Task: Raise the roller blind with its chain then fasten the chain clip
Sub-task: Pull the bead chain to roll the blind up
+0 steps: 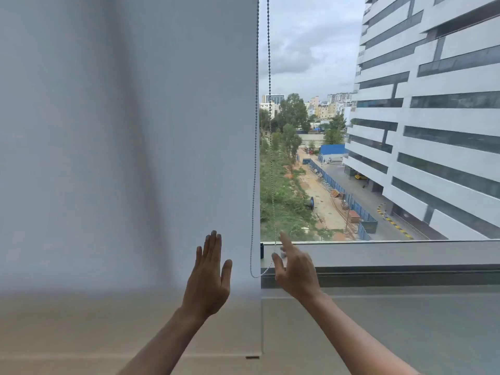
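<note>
Beside the lowered blind, the right hand reaches, fingers spread empty, toward the chain; the left hand hovers flat, holding nothing.

Grey window sill below the glass, a small dark clip-like piece at its left end.

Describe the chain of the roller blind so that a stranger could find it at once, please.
Find the white roller blind covering the left part of the window. Along its right edge hangs the bead chain, two thin strands joined in a low loop beside the right hand. Nothing else here is beaded and hanging.
</note>
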Available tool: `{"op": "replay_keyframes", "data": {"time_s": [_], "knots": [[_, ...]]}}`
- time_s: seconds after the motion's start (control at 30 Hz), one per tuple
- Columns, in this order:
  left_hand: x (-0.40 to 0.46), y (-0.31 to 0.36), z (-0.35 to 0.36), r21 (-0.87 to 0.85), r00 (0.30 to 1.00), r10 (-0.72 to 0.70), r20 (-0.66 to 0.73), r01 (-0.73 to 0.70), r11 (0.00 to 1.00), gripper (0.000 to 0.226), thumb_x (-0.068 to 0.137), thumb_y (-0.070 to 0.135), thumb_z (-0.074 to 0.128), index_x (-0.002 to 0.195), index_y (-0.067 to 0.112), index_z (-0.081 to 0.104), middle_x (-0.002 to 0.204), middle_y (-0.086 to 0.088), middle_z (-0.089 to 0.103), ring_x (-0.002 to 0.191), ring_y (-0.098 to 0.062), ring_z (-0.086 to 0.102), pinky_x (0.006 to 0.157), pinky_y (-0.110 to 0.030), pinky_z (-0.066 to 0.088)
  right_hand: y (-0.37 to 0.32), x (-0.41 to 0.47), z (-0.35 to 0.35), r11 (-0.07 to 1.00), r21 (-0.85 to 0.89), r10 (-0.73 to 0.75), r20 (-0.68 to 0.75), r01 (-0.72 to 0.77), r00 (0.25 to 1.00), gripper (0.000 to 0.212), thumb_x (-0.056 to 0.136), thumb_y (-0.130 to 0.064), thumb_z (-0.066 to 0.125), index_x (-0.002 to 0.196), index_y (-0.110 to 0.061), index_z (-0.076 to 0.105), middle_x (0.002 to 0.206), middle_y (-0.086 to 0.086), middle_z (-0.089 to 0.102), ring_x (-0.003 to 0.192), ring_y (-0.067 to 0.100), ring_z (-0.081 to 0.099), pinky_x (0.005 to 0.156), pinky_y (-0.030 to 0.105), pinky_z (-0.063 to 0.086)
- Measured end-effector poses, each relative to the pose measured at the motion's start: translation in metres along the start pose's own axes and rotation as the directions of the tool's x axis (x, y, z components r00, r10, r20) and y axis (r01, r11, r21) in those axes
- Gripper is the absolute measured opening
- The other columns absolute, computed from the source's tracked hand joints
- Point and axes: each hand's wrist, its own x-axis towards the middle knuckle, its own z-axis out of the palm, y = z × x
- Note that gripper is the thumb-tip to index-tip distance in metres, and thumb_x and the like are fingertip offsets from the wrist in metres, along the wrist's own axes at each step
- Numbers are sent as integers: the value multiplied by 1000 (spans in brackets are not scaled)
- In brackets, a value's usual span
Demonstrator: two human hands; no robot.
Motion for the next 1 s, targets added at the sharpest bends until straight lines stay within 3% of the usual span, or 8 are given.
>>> {"op": "replay_keyframes", "data": {"time_s": [0.07,0.13,0.27,0.43,0.63,0.73,0.87,1.0], "knots": [[8,5,-6,-71,992,-83,-97,76,995,61,112,30,51,170,20,31,172,-1,45,157,-24,45,119,-50,51,-9,16,0,966,228,144,-80,-122,986,50,99,-14,69,147,-7,58,121,9,81,107,27,78,94,42,60],[17,18,-14,-130,972,-154,-178,132,983,45,111,35,54,155,30,51,132,0,82,114,-22,82,95,-44,64,-28,35,-8,860,430,303,3,-275,953,39,102,-17,67,139,-6,65,113,10,82,105,25,77,87,32,58],[35,32,-22,-400,939,-320,-130,245,883,41,103,57,36,125,38,65,70,12,83,49,-8,77,71,-43,66,-55,69,-21,575,704,344,255,-418,904,31,109,-32,54,126,-11,70,112,7,80,104,22,73,85,35,55],[46,34,-23,-676,900,-429,-74,272,685,44,107,49,36,120,24,70,68,-4,83,50,-32,76,59,-46,60,-89,106,-41,367,847,297,284,-383,912,41,113,-29,44,122,-1,72,107,20,82,89,26,71,86,41,51],[50,31,-31,-667,873,-478,-96,300,682,33,118,35,37,131,24,65,74,-5,84,56,-37,77,62,-42,59,-120,132,-69,272,918,241,225,-288,944,39,111,-28,51,117,3,75,76,8,73,69,23,67,78,41,58],[55,37,-39,-668,872,-476,-113,288,686,31,117,35,38,130,26,65,74,-5,84,56,-34,78,62,-40,60,-130,135,-81,221,951,209,173,-218,963,36,112,-29,52,109,-2,76,69,4,63,58,18,55,58,31,50],[67,46,-53,-640,889,-437,-136,258,724,27,116,33,45,132,23,65,83,-3,84,58,-27,80,64,-44,66,-135,125,-85,297,950,278,13,-99,960,42,113,-34,51,82,-16,73,53,-9,44,44,6,31,43,19,27],[82,58,-70,-658,892,-435,-123,255,709,25,115,32,50,130,19,65,92,-2,83,68,-26,83,73,-49,68,-137,108,-83,431,901,284,-187,49,940,47,112,-32,52,67,-17,60,53,-2,35,48,13,26,48,26,22]]}}
